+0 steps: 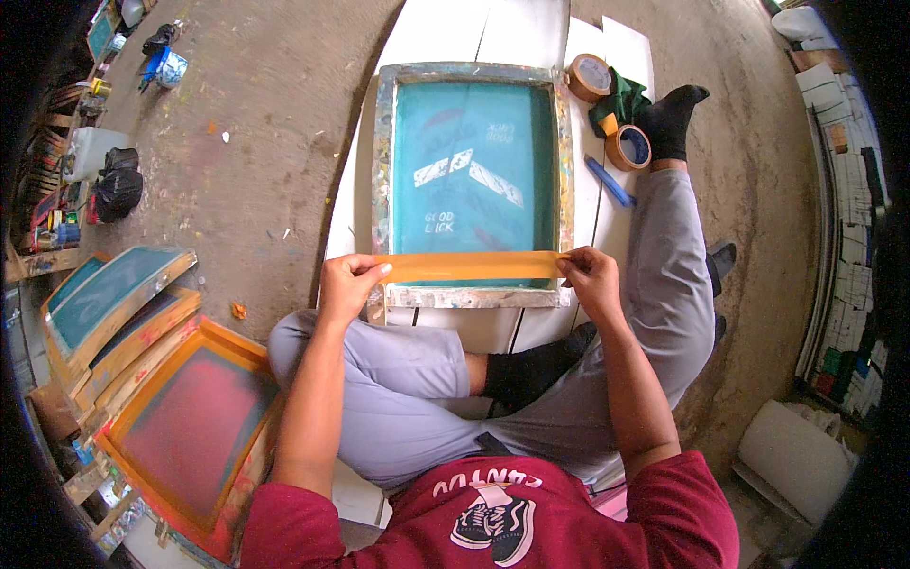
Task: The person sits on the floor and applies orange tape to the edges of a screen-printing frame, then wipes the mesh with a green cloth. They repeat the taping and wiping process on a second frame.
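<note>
A strip of tan packing tape [472, 266] stretches level between my two hands, over the near end of a screen-printing frame [383, 161]. My left hand [349, 283] pinches the strip's left end between thumb and fingers. At the other end, my right hand [590, 279] grips the tape the same way. The frame has paint-stained wooden sides and a teal mesh [474, 123] with pale stencilled shapes and lettering. Whether the tape touches the frame cannot be made out. Under the frame lie white boards [351, 204].
Right of the frame sit two tape rolls [590, 76], a dark green cloth [621, 102] and a blue cutter knife [609, 180], near my outstretched foot [671, 121]. More screen frames [256, 356] lean at the left. A large white roll [791, 455] lies at the lower right.
</note>
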`<action>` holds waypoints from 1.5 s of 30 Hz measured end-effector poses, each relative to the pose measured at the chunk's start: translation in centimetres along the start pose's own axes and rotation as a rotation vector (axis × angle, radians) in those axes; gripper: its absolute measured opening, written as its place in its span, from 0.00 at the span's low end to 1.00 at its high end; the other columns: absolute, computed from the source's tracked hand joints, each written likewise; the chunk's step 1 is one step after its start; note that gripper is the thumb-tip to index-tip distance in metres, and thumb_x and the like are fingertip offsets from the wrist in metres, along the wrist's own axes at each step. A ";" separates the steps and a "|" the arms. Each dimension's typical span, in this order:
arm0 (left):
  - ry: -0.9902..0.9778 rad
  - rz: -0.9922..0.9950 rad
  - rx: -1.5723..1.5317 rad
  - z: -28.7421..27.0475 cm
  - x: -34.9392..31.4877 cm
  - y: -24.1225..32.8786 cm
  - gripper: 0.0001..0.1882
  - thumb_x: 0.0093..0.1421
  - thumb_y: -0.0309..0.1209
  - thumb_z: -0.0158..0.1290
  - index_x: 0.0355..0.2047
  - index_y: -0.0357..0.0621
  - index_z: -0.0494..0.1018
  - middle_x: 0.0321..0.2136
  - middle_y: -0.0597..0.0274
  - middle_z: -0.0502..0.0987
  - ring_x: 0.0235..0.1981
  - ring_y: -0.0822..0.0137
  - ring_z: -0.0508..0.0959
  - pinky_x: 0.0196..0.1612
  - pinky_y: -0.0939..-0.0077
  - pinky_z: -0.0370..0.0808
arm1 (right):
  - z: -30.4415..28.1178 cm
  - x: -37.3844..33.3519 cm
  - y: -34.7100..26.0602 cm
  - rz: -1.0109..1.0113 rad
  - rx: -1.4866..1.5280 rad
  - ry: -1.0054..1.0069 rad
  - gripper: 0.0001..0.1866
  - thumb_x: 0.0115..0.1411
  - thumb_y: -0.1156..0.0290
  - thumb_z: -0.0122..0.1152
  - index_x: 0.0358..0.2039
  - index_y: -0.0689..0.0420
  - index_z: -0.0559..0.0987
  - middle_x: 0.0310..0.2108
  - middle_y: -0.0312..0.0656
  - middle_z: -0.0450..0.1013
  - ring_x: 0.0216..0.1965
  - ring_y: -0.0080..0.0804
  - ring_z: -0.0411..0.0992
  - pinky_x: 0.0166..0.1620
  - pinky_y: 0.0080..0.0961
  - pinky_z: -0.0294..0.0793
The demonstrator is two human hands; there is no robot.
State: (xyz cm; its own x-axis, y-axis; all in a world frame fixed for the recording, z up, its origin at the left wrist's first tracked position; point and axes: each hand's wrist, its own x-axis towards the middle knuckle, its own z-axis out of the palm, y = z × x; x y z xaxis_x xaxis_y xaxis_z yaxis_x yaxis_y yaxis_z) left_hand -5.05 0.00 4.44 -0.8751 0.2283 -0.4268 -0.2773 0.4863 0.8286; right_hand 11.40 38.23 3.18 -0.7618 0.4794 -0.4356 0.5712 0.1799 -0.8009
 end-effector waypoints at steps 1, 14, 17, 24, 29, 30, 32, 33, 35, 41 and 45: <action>0.000 -0.016 0.008 0.1 0.1 -0.1 0.11 0.58 0.25 0.69 0.39 0.29 0.85 0.30 0.56 0.87 0.30 0.76 0.83 0.35 0.80 0.79 | -0.1 0.2 0.0 0.008 -0.009 -0.004 0.10 0.63 0.74 0.69 0.41 0.66 0.84 0.34 0.46 0.83 0.32 0.28 0.81 0.35 0.28 0.84; 0.067 0.164 -0.086 0.8 0.6 0.7 0.21 0.58 0.18 0.66 0.53 0.38 0.77 0.26 0.65 0.82 0.29 0.78 0.78 0.37 0.79 0.77 | 0.1 -0.1 -0.9 -0.168 -0.018 0.049 0.07 0.65 0.81 0.65 0.40 0.62 0.76 0.28 0.35 0.76 0.28 0.18 0.72 0.32 0.20 0.72; 0.066 0.273 -0.053 0.6 0.7 0.7 0.14 0.59 0.17 0.64 0.44 0.39 0.77 0.27 0.64 0.81 0.31 0.74 0.80 0.39 0.77 0.78 | 0.1 -0.1 -0.6 -0.196 -0.052 0.035 0.05 0.65 0.82 0.65 0.38 0.64 0.77 0.29 0.35 0.76 0.30 0.18 0.73 0.33 0.20 0.73; -0.001 0.423 0.187 -0.6 1.1 1.0 0.06 0.56 0.18 0.65 0.35 0.37 0.82 0.33 0.58 0.83 0.36 0.66 0.83 0.43 0.72 0.78 | -0.6 -0.1 0.5 -0.166 0.062 -0.011 0.06 0.62 0.82 0.65 0.40 0.62 0.84 0.32 0.41 0.82 0.30 0.27 0.79 0.36 0.26 0.79; -0.004 0.443 0.211 -0.6 0.9 1.5 0.06 0.55 0.18 0.66 0.33 0.38 0.84 0.34 0.58 0.85 0.38 0.65 0.83 0.45 0.71 0.78 | -0.8 -0.6 -2.3 0.005 0.101 0.011 0.08 0.64 0.79 0.68 0.42 0.66 0.81 0.33 0.42 0.81 0.32 0.24 0.78 0.35 0.23 0.80; -0.002 0.448 0.202 -0.6 0.9 1.4 0.06 0.55 0.18 0.66 0.33 0.38 0.84 0.34 0.57 0.85 0.38 0.65 0.83 0.45 0.71 0.78 | -0.8 -0.6 -2.6 0.056 0.082 0.012 0.08 0.64 0.79 0.68 0.42 0.67 0.80 0.33 0.41 0.81 0.32 0.22 0.78 0.34 0.21 0.81; -0.001 0.451 0.185 -0.5 1.0 1.3 0.06 0.55 0.18 0.66 0.33 0.38 0.84 0.34 0.57 0.85 0.38 0.64 0.84 0.45 0.71 0.78 | -1.2 -0.1 -1.2 0.115 0.043 -0.029 0.09 0.65 0.77 0.69 0.42 0.67 0.80 0.33 0.41 0.80 0.31 0.22 0.78 0.33 0.21 0.81; -0.001 0.446 0.177 -0.4 1.0 1.3 0.06 0.55 0.18 0.66 0.33 0.38 0.84 0.34 0.57 0.85 0.39 0.64 0.84 0.46 0.71 0.78 | -1.4 0.1 -0.4 0.145 0.023 -0.050 0.09 0.65 0.76 0.69 0.42 0.66 0.80 0.32 0.41 0.80 0.31 0.22 0.78 0.32 0.21 0.81; 0.004 0.454 0.170 -0.3 1.0 1.1 0.06 0.55 0.18 0.66 0.34 0.37 0.84 0.33 0.57 0.85 0.37 0.65 0.84 0.44 0.71 0.79 | -1.3 0.0 -0.7 0.152 0.105 -0.042 0.08 0.66 0.75 0.69 0.41 0.65 0.80 0.31 0.40 0.80 0.29 0.22 0.77 0.31 0.21 0.81; -0.002 0.452 0.174 -0.2 1.1 0.8 0.06 0.56 0.19 0.66 0.35 0.37 0.85 0.33 0.56 0.85 0.36 0.65 0.84 0.42 0.72 0.79 | -1.1 0.1 -0.7 0.097 0.200 -0.048 0.07 0.67 0.74 0.67 0.39 0.65 0.79 0.30 0.38 0.78 0.28 0.21 0.77 0.29 0.21 0.79; -0.022 0.406 0.174 -0.2 1.1 0.8 0.06 0.56 0.19 0.66 0.35 0.37 0.85 0.34 0.56 0.86 0.39 0.64 0.85 0.45 0.71 0.79 | -0.5 0.0 -0.4 -0.015 0.203 0.035 0.05 0.65 0.76 0.68 0.39 0.63 0.81 0.31 0.43 0.81 0.26 0.23 0.76 0.27 0.23 0.77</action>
State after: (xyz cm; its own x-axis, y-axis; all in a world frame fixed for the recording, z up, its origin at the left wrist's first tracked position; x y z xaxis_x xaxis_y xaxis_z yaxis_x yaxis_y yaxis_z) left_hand -6.29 0.48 4.73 -0.8900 0.4474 -0.0882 0.1600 0.4876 0.8583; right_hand 11.32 38.63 3.68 -0.7567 0.5084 -0.4111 0.4837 0.0123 -0.8752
